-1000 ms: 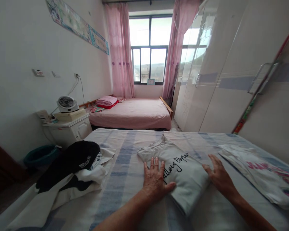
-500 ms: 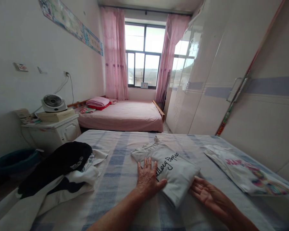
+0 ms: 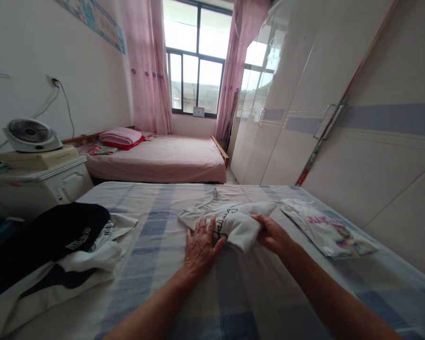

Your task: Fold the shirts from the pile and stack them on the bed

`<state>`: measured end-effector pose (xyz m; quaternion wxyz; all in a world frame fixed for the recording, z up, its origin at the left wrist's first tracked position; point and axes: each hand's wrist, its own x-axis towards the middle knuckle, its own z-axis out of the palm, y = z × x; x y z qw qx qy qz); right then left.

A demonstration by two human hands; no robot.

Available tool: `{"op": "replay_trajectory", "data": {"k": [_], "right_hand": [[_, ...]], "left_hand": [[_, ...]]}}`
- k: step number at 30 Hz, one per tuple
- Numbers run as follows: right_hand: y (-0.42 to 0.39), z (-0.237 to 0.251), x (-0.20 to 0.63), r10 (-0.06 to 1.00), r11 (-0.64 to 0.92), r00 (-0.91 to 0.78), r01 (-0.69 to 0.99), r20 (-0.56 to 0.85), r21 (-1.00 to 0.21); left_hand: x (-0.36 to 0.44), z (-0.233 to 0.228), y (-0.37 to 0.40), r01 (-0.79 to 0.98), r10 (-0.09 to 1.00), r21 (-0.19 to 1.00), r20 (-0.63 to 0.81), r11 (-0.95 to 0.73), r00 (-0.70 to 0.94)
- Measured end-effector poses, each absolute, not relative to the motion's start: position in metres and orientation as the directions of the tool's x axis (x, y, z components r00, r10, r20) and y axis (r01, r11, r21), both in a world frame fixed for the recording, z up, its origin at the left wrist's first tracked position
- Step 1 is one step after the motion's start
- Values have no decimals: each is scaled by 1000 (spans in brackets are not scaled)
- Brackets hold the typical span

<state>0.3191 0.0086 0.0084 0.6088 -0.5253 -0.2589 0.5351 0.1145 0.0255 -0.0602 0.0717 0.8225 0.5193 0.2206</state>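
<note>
A white T-shirt with black script lettering (image 3: 230,218) lies partly folded on the blue-and-white checked bed (image 3: 156,283). My left hand (image 3: 199,248) presses flat on its near left part, fingers spread. My right hand (image 3: 273,234) grips the shirt's lower right portion and has lifted it up and over toward the collar, so the cloth bulges between my hands.
A folded white shirt with a colourful print (image 3: 326,229) lies to the right, near the wardrobe (image 3: 340,118). A heap of black and white clothes (image 3: 53,241) sits at the left. A white nightstand with a fan (image 3: 31,134) and a pink bed (image 3: 163,160) stand beyond.
My right hand went from lying beside the shirt, palm up, to gripping its lower part and folding it upward. My left hand stayed pressed on the shirt. The view shifted rightward.
</note>
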Motion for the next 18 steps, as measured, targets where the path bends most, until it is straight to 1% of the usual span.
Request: {"op": "replay_trajectory", "data": {"k": [3, 5, 7, 9, 11, 13, 16, 18], "right_hand": [[41, 46, 336, 918, -121, 290, -447, -272, -886], [63, 76, 348, 921, -82, 298, -482, -252, -872], [82, 106, 363, 919, -8, 343, -478, -195, -879], [93, 134, 381, 905, 97, 416, -405, -89, -909], [95, 157, 407, 868, 199, 495, -302, 25, -932], [85, 172, 438, 825, 266, 554, -210, 109, -941], [49, 167, 489, 733, 313, 648, -51, 207, -948], [13, 140, 518, 668, 264, 719, 12, 192, -964]], "left_hand": [[116, -65, 27, 850, 894, 309, 285, -426, 345], [116, -68, 27, 860, 893, 272, 264, -431, 364], [116, -69, 27, 861, 889, 246, 238, -445, 391], [116, -67, 27, 863, 889, 231, 214, -449, 405], [116, -65, 27, 865, 890, 224, 196, -449, 411], [116, -64, 28, 864, 888, 216, 189, -455, 420], [116, -64, 28, 862, 881, 199, 198, -466, 430], [116, -65, 28, 862, 878, 190, 204, -469, 433]]}}
